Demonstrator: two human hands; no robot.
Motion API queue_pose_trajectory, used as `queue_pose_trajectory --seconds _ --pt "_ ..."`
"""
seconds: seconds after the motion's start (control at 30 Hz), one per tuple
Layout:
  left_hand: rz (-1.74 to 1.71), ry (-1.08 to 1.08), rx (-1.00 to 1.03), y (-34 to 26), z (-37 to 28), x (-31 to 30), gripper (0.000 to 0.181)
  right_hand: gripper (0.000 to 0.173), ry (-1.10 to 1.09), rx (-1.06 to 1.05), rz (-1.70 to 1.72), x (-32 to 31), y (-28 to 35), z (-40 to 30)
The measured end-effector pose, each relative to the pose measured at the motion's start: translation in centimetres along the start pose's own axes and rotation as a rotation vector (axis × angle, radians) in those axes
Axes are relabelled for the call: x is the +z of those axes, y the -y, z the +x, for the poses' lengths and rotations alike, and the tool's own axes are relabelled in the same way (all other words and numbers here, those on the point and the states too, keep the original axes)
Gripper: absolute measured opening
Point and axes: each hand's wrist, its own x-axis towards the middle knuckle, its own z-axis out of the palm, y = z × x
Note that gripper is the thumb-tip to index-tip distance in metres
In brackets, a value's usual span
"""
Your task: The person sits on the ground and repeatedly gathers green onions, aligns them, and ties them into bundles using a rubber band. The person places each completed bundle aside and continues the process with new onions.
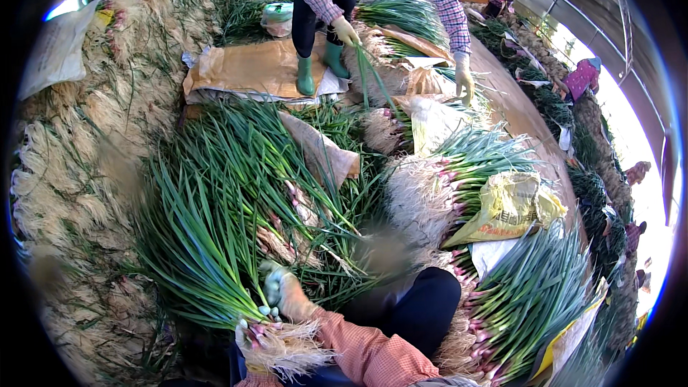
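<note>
My gloved left hand (243,336) is closed around a bundle of leafy allium stalks (207,263), probably green garlic. Pinkish bulbs and pale roots hang over my lap, while long leaves fan away to the upper left. The pale fingertips of that hand show on the bundle's near side. Just right of the bundle, my gloved right hand (287,291) is blurred, its fingers curled beside a stalk; whether it grips one is unclear. Beyond it lie loose stalks (293,242) with dry-looking roots on a heap of leaves.
Rows of bundled stalks (505,301) lie at right, roots toward me, with a yellow printed sack (502,207) over some. Cut roots (107,199) cover the left ground. Ahead, a person in green boots (305,76) bends over stalks near a brown sack sheet (247,67).
</note>
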Motion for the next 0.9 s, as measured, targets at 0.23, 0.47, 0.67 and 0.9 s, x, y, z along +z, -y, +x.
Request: queue_pose_trajectory --seconds 0.23,0.47,0.67,0.9 --pt "-0.014 -0.245 -0.031 -2.4 -0.6 5.9 0.062 0.031 0.101 -0.159 -0.599 -1.9 6.7 -0.8" --pt "-0.337 0.027 -0.116 -3.2 -0.2 5.3 0.072 0.044 0.392 -0.027 -2.303 -0.2 7.4 -3.3" --pt "-0.219 -0.061 -0.136 -2.1 -0.6 3.1 0.061 0.079 0.06 0.047 -1.138 3.9 4.8 -1.0" --pt "-0.063 -0.235 -0.072 -2.1 -0.3 3.0 0.045 0.012 0.061 -0.236 -0.709 2.4 -0.2 -1.3"
